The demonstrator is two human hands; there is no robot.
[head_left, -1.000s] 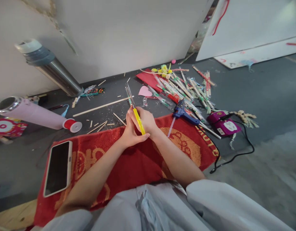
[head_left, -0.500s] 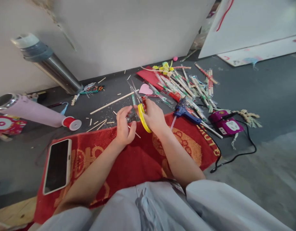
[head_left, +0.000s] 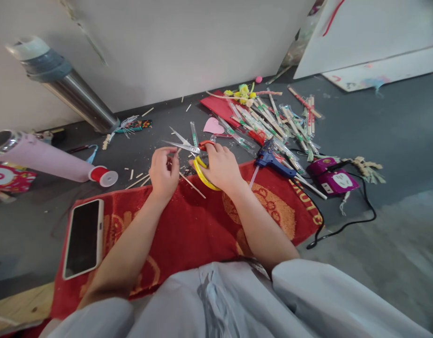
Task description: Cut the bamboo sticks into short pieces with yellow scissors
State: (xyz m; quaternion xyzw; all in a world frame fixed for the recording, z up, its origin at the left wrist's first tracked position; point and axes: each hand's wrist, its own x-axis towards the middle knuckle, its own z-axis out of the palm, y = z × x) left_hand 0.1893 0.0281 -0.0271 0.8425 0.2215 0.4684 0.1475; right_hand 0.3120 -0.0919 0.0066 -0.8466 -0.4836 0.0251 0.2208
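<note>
My right hand [head_left: 221,166] is closed around the scissors [head_left: 202,171], with one yellow and one red-orange handle. Their blades [head_left: 181,143] are spread apart and point left, past the fingertips of my left hand. My left hand [head_left: 164,171] has its fingers curled in a pinch just below the blades. A short end of a thin wooden stick [head_left: 178,151] shows at its fingertips; the remainder is hidden by the hand. Another thin stick [head_left: 192,185] lies across the edge of the red towel [head_left: 198,230]. Behind the scissors lies a clear plastic strip [head_left: 194,134].
Many wrapped sticks [head_left: 262,122] lie at the back right, near a pink paper heart [head_left: 213,125]. A blue glue gun [head_left: 272,159] and purple power socket [head_left: 332,176] with black cord are at right. A steel flask [head_left: 86,96], pink bottle [head_left: 50,157], ribbon spool [head_left: 103,176] and phone [head_left: 83,238] are left.
My left hand has moved left and closed into a pinch. The scissors have swung left and their blades have opened. The long stick no longer lies on the grey surface.
</note>
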